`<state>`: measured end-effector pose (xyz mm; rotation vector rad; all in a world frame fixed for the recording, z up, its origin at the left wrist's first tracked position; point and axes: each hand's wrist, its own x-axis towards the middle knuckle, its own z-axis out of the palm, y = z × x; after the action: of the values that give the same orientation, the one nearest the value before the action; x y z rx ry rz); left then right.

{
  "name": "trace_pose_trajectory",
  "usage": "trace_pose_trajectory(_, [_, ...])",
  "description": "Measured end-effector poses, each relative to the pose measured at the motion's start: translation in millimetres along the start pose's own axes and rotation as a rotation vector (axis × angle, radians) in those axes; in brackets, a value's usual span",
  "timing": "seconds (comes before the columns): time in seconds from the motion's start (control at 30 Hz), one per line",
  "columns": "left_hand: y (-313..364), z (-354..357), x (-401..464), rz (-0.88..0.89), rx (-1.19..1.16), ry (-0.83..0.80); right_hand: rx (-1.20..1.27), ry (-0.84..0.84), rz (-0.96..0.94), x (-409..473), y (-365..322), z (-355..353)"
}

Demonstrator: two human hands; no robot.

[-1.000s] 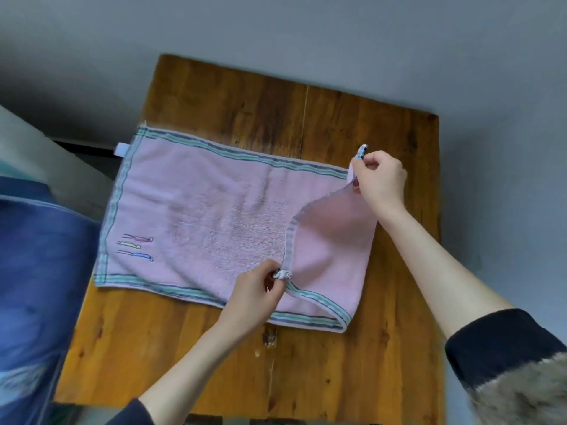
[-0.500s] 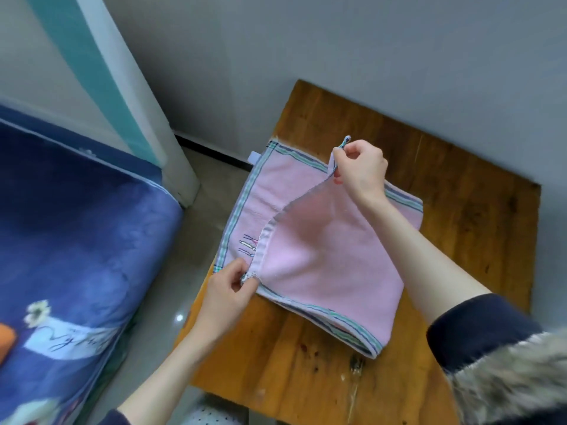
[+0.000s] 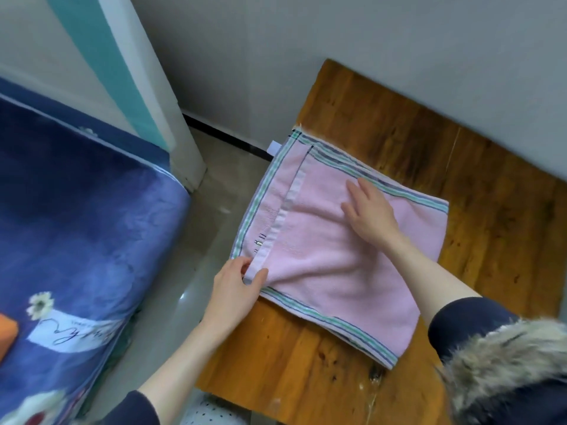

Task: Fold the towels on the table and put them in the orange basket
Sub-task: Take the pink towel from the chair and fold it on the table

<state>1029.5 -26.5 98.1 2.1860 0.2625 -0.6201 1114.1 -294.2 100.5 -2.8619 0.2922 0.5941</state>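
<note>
Left hand [image 3: 237, 288]: lower centre of frame, thumb and fingers pinched on the near-left corner of the folded upper layer of the pink towel [image 3: 337, 259]. Grip closed on cloth only.
Right hand [image 3: 368, 214]: centre of frame, open and flat, palm down on the upper layer; grasps nothing, presses the cloth.
Pink towel: folded once, upper layer set slightly short of the lower layer's left striped border. Lies on the left half of the wooden table [image 3: 460, 167], its left edge at the table's edge. Judged light, soft and limp, with some grip from the terry pile; likely to sag and wrinkle if lifted by one point. Best taken at corners or along the hemmed border, both hands.
Orange basket: possibly the orange object [image 3: 7, 335] at the far left edge, on the blue bedcover [image 3: 76, 210]; cannot confirm.
</note>
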Motion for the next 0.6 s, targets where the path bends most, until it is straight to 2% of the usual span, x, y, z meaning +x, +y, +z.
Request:
trace_pose_trajectory(0.13, [-1,-1,15,0.053,0.173,-0.010,-0.012,-0.018,-0.009,-1,17,5])
trace_pose_trajectory(0.4, [46,4,62,0.248,0.288,-0.087,-0.071,0.033,0.281,-79,68,25])
trace_pose_trajectory(0.6, [86,44,88,0.422,0.625,-0.046,0.043,0.097,0.489,-152,91,45])
